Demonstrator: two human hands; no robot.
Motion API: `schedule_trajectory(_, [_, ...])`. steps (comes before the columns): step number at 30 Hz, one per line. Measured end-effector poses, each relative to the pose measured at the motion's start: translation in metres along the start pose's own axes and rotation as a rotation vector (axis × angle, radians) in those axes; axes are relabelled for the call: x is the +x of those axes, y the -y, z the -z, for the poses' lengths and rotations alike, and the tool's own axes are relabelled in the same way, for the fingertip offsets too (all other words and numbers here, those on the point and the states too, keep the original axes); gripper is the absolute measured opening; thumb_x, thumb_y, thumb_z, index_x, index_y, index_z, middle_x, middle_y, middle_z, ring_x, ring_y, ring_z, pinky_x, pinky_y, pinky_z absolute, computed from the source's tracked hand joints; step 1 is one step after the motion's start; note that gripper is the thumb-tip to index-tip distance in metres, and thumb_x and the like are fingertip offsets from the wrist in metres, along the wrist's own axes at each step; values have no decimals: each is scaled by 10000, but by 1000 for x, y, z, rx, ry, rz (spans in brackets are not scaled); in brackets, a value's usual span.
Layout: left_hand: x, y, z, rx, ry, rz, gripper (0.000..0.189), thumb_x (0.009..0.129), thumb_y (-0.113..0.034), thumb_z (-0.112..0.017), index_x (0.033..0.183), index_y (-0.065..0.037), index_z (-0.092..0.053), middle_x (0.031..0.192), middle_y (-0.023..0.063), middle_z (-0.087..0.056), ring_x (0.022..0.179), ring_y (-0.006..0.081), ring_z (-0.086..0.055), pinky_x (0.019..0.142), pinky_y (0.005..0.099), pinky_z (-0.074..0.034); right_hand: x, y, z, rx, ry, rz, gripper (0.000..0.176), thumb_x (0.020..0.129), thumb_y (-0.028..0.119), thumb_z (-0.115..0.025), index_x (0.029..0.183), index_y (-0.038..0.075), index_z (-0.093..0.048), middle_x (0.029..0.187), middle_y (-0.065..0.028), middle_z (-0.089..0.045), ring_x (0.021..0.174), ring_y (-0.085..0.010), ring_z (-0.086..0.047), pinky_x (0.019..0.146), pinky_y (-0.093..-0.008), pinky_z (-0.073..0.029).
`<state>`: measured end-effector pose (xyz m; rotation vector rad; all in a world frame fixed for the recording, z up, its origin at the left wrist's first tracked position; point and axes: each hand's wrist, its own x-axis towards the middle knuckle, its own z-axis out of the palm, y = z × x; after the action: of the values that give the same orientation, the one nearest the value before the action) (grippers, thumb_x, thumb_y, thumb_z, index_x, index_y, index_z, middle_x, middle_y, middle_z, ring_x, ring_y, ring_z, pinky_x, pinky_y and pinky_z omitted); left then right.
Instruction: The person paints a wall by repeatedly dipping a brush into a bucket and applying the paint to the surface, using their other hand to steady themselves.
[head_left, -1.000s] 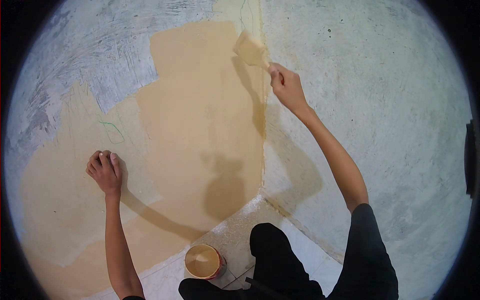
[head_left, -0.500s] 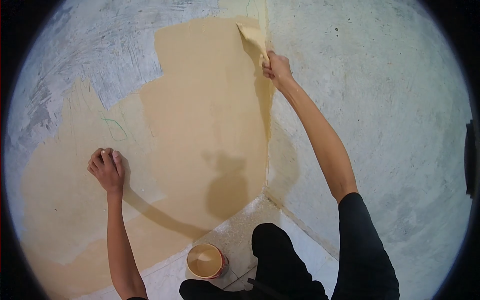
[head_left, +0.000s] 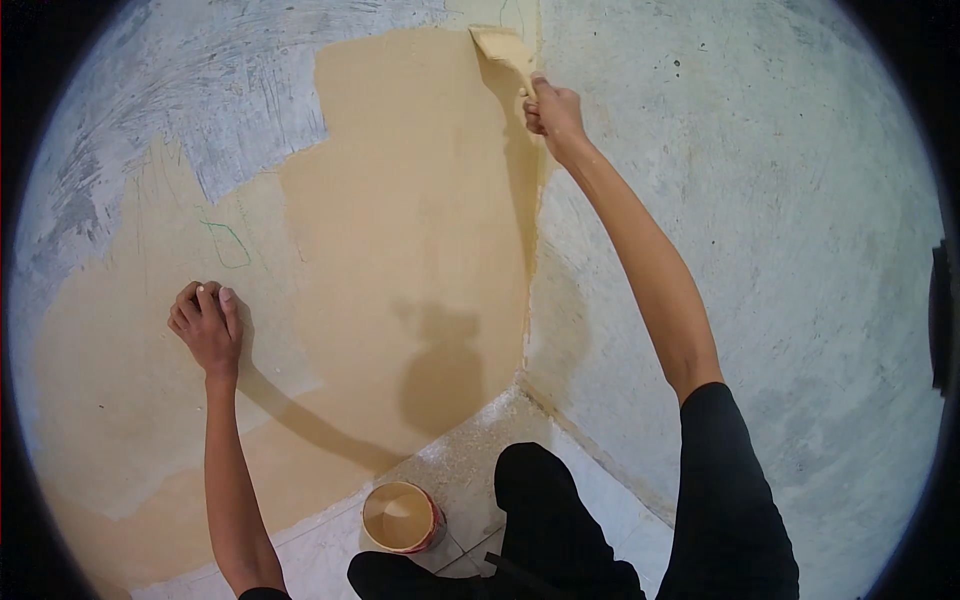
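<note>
My right hand (head_left: pixel 556 112) grips the handle of a flat paintbrush (head_left: pixel 502 46), coated in cream-coloured paint. The bristles touch the wall near the upper corner, at the top edge of a freshly painted beige patch (head_left: pixel 400 150). On the left, my left hand (head_left: pixel 207 325) rests against a paler part of the wall, back toward me, fingers curled in; nothing shows sticking out of it. Below, an open paint bucket (head_left: pixel 437 523) stands on the floor with beige paint inside.
Bare grey, scratched wall (head_left: pixel 240 100) lies left of the beige patch. A greenish-grey wall (head_left: pixel 800 250) meets it at the corner on the right. My knee (head_left: pixel 530 480) in black trousers is close to the bucket, over the tiled floor (head_left: pixel 470 520).
The brush and my right hand have moved slightly up the wall, with the bristles now at the patch's top edge. The whole view has shifted a little; my left hand stays on the wall.
</note>
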<state>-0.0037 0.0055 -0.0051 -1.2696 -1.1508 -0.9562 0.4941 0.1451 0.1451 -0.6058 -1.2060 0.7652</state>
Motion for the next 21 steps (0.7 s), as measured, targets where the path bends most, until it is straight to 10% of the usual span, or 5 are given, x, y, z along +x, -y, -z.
schedule_trajectory(7, [-1,-1,2,2,35,27,190,947,-283,-545,997,-108,-599,1113,93,-538,1063,287,-486,922,429,-340,-77,-93,38,-84,-44,-248,441,1010,393,-499,706,73,-500,564,-15,-478,411,-102,-397,385,-278,-313])
schedule_trajectory(21, [0,0,1,4,23,7,204,960,-293,-530,999,-108,-608,1115,85,-542,1049,279,-489,919,420,-339,-17,-7,-10,-1,-7,24,387,976,367,-586,709,119,-460,557,33,-380,424,-84,-319,406,-262,-227])
